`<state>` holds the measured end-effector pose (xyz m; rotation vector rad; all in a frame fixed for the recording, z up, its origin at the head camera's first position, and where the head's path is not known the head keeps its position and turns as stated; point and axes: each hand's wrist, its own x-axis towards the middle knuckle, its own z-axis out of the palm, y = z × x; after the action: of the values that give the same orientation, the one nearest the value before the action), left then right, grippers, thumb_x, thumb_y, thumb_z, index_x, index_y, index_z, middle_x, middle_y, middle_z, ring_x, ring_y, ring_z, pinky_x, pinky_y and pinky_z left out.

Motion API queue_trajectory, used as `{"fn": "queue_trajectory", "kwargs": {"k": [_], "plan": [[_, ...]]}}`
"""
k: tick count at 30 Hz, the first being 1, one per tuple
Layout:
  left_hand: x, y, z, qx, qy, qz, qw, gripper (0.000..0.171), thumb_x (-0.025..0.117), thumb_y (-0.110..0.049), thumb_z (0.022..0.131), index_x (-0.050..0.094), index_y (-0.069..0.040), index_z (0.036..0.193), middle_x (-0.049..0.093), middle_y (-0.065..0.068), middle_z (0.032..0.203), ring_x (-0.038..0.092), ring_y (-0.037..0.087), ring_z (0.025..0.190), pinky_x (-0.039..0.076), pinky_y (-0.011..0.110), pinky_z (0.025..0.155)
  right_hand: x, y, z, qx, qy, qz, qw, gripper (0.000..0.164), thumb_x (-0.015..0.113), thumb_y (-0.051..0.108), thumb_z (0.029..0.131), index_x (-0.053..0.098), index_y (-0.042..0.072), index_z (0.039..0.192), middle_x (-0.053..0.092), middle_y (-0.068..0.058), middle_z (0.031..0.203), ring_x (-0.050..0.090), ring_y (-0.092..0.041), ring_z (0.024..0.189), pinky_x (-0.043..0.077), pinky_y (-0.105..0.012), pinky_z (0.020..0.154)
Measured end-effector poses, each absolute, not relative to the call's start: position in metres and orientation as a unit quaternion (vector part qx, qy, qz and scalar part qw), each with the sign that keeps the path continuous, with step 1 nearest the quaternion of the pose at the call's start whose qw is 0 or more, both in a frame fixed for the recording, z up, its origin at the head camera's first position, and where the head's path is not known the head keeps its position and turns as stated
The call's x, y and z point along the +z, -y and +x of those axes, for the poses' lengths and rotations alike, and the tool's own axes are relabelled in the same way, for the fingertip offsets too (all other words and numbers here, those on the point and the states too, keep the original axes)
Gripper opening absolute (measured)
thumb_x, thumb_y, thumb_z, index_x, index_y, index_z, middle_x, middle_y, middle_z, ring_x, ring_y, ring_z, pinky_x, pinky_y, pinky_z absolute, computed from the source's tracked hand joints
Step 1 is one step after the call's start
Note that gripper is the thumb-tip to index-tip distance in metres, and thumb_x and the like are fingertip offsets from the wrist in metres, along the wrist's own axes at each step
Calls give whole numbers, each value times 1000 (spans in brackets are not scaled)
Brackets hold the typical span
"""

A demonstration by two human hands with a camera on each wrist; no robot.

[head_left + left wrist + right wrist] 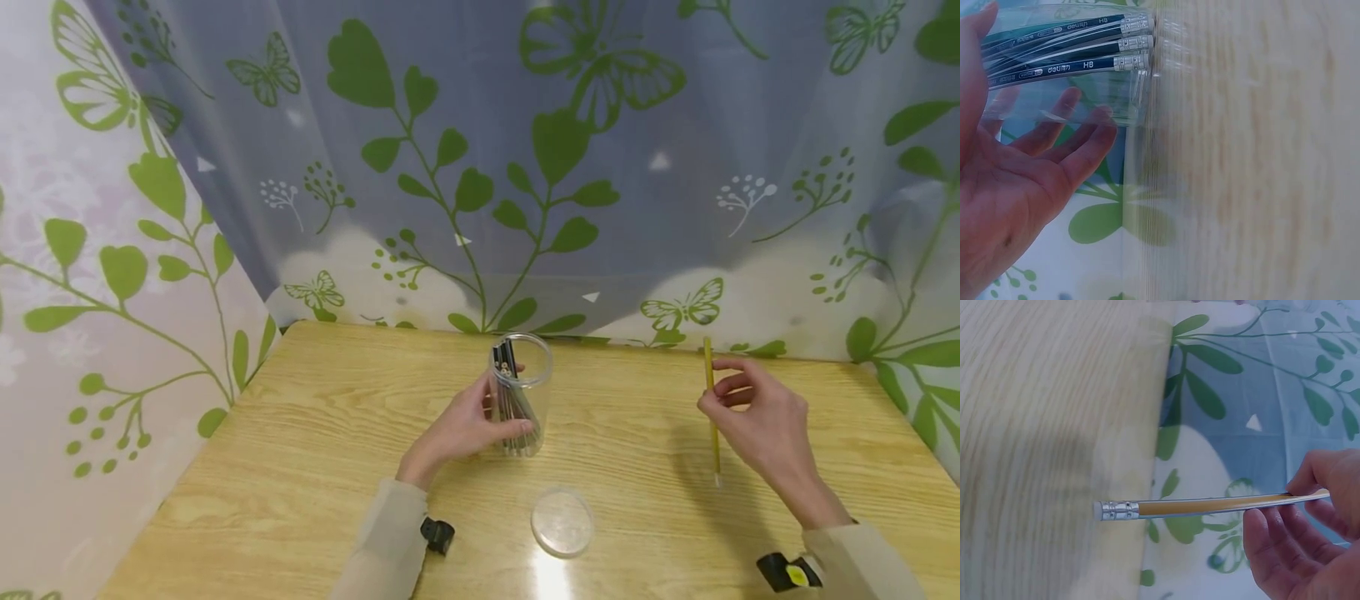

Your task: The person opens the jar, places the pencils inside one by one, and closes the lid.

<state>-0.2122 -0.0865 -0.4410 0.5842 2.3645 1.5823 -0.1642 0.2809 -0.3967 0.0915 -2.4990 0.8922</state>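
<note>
A clear round jar [542, 408] stands upright near the middle of the table. Inside lean several dark pencils [1079, 67], marked HB, with their metal-banded eraser ends down. My left hand [467, 425] holds the jar from its left side, thumb across the near wall and fingers behind. Well to the right, my right hand [768, 421] pinches a yellow pencil [1210, 504] between thumb and fingertips. That pencil hangs nearly upright, and its white eraser end [1099, 511] points down above the tabletop. Its upper end shows past the fingers in the head view.
A clear round lid [562, 523] lies flat on the wooden table [300, 500], nearer me than the jar. Patterned curtain fabric [480, 167] hangs along the table's far edge, and more of it runs along the left side.
</note>
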Motion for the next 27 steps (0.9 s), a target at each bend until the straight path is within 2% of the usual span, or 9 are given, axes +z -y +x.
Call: {"fn": "queue_trajectory", "kwargs": {"k": [5, 8, 10, 14, 18, 21, 25, 27], "plan": [[-440, 87, -212, 536, -812, 199, 120, 76, 81, -36, 88, 40, -43, 152, 61, 3, 137, 59, 31, 132, 51, 47, 111, -389, -274, -157, 329, 898, 44, 289, 34, 72, 4, 83, 69, 8, 116, 70, -8, 83, 46, 28, 69, 42, -13, 48], [-440, 86, -212, 536, -811, 199, 121, 77, 82, -36, 88, 39, -43, 152, 62, 4, 136, 59, 30, 131, 51, 46, 111, -383, -271, -154, 339, 887, 48, 311, 35, 72, 1, 81, 68, 6, 115, 69, -6, 82, 47, 28, 70, 44, -5, 52], [-440, 86, -212, 539, -810, 199, 120, 77, 82, -35, 88, 40, -43, 152, 62, 5, 135, 60, 30, 130, 51, 46, 111, -379, -270, -151, 347, 882, 48, 315, 36, 72, -1, 81, 68, 5, 116, 68, -5, 83, 49, 27, 71, 46, -2, 56], [-440, 85, -212, 548, -803, 202, 122, 77, 82, -34, 88, 40, -42, 152, 62, 7, 138, 58, 31, 132, 49, 47, 113, -372, -268, -146, 367, 875, 43, 312, 37, 72, -1, 81, 69, 6, 117, 68, 6, 83, 53, 25, 73, 48, 0, 60], [-440, 86, -212, 549, -801, 206, 119, 78, 82, -32, 89, 39, -40, 153, 61, 9, 139, 59, 32, 132, 50, 47, 113, -364, -264, -139, 379, 867, 46, 319, 36, 70, 0, 82, 68, 5, 118, 69, 3, 83, 55, 23, 74, 49, 0, 61], [-440, 85, -213, 542, -806, 209, 115, 79, 82, -32, 88, 39, -37, 154, 62, 10, 137, 60, 33, 130, 51, 47, 111, -357, -260, -135, 389, 859, 48, 329, 36, 70, -2, 82, 68, 4, 117, 68, 11, 83, 56, 22, 75, 49, 0, 62], [-442, 85, -215, 536, -811, 204, 117, 80, 82, -35, 88, 38, -36, 155, 64, 11, 135, 61, 32, 130, 52, 46, 110, -349, -257, -130, 401, 851, 46, 337, 38, 71, -7, 80, 69, 4, 116, 59, 34, 83, 57, 20, 75, 48, 1, 62], [-443, 85, -213, 537, -810, 205, 119, 80, 81, -34, 89, 38, -32, 156, 65, 12, 133, 62, 32, 127, 53, 47, 109, -347, -256, -127, 404, 848, 47, 339, 38, 72, -8, 79, 69, 4, 115, 59, 34, 82, 58, 19, 74, 48, 1, 62]]}}
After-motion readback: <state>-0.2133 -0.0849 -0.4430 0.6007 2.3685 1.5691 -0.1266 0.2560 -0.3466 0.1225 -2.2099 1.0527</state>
